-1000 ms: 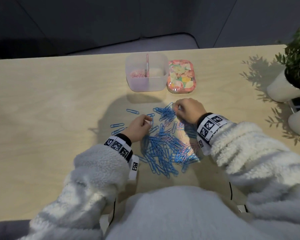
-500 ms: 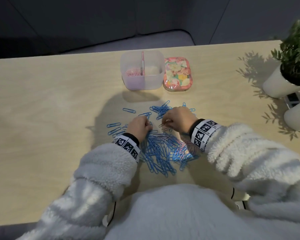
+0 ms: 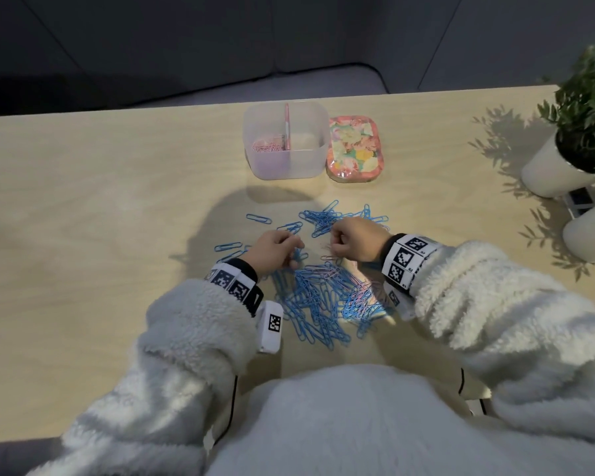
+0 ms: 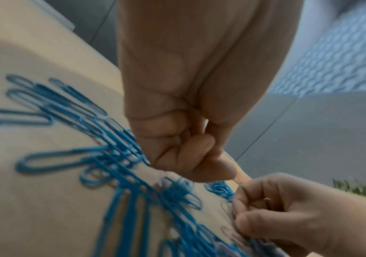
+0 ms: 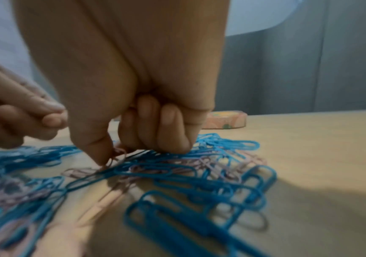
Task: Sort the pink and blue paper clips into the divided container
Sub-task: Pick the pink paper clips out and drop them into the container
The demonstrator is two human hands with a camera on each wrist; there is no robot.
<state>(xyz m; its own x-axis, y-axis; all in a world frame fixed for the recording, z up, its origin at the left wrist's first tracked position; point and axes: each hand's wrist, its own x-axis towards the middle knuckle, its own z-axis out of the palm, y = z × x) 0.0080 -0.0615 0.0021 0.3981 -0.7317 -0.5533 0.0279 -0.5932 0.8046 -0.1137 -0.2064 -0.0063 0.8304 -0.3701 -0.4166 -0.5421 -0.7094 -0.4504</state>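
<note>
A heap of blue paper clips (image 3: 318, 297) lies on the wooden table (image 3: 100, 201), with pink paper clips (image 5: 217, 163) mixed through it. Everything else can be placed from this heap. Both hands work at its far edge. The right hand (image 3: 352, 240) is curled, knuckles up, with its thumb and forefinger tips down in the clips; in the right wrist view they pinch a pink clip (image 5: 118, 155) at the heap's surface while the other fingers (image 5: 171, 127) are folded into the palm. The left hand (image 3: 272, 249) sits just left of it, also curled, its fingertips tucked together; the left wrist view is blurred, and whether it holds a clip cannot be told. Beyond the heap, well apart from it, stands the translucent divided container (image 3: 285, 140): pink clips (image 3: 268, 147) lie in its left compartment, and the right compartment shows no clips. Touching the container's right side is a flowered lid (image 3: 354, 149). A few single blue clips (image 3: 258, 218) lie scattered to the heap's far left. Far to the right of the heap stand two white pots (image 3: 550, 166), one with a green plant (image 3: 588, 115).
</note>
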